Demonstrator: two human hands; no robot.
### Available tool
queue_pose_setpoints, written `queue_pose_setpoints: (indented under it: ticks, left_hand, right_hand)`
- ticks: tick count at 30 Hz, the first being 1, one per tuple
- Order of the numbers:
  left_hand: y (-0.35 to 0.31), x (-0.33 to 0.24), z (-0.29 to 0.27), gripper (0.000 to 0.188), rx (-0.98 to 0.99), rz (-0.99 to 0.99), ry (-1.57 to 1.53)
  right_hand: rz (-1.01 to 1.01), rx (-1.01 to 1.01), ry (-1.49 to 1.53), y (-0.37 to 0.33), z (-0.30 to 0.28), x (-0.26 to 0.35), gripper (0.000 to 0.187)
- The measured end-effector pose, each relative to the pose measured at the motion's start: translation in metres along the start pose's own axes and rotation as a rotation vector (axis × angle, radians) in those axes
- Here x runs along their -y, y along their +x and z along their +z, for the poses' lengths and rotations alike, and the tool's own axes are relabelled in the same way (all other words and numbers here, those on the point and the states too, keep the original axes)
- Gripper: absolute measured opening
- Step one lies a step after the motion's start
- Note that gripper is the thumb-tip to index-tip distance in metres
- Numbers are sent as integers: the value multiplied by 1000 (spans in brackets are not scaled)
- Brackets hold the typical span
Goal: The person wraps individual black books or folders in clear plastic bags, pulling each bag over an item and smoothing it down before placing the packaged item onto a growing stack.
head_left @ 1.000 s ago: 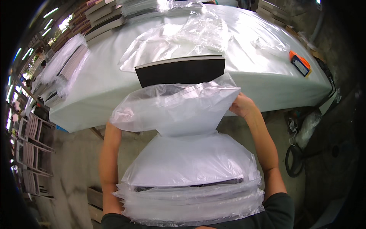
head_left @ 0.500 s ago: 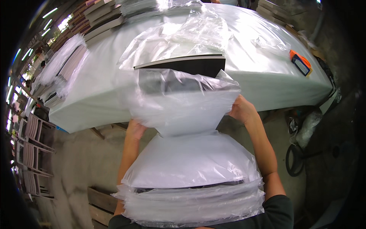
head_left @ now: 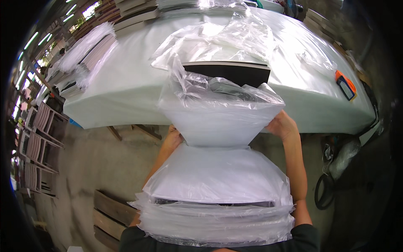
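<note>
A translucent plastic bag (head_left: 222, 122) stands up at the table's near edge, its crinkled mouth gaping toward the far side. My left hand (head_left: 172, 137) grips its lower left side, with most of the fingers hidden behind the film. At the right side, my right hand (head_left: 283, 126) is closed on the bag's edge, the fingertips partly covered. Just beyond the mouth lies a flat black panel (head_left: 239, 73) with a pale edge, partly under crumpled clear plastic film (head_left: 218, 40). Close to my body, between my forearms, is a thick stack of plastic bags (head_left: 218, 220).
A pale sheet covers the table (head_left: 327, 109). An orange and blue tool (head_left: 345, 86) lies near its right end. Wrapped flat panels (head_left: 86, 56) are stacked at the left. Stacked chairs (head_left: 44, 122) stand on the floor at left, and a wooden crate (head_left: 111, 218) sits below.
The view has shifted, so the scene sits farther right. The bag's left side has come up and its mouth has spread wider; both hands keep hold of it.
</note>
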State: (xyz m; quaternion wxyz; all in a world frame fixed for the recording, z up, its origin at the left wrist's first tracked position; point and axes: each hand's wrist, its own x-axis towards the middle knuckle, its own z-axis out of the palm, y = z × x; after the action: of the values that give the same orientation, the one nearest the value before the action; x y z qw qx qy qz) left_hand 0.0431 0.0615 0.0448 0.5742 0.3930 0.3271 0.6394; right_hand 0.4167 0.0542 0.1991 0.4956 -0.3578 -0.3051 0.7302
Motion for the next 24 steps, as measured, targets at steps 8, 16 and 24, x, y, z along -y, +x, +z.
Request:
queue_pose_setpoints:
  ticks: [8,16,24]
  left_hand:
    - [13,-156,91,55,147,214,372]
    - [8,-112,81,56,-26,405,199]
    - [-2,-88,73,34,-81,410,616]
  right_hand:
    - [-58,-54,29,4,-12,13,41]
    - [-70,79,61,14,-5,12,42]
    - [-61,-7,79,24,-13,12,39]
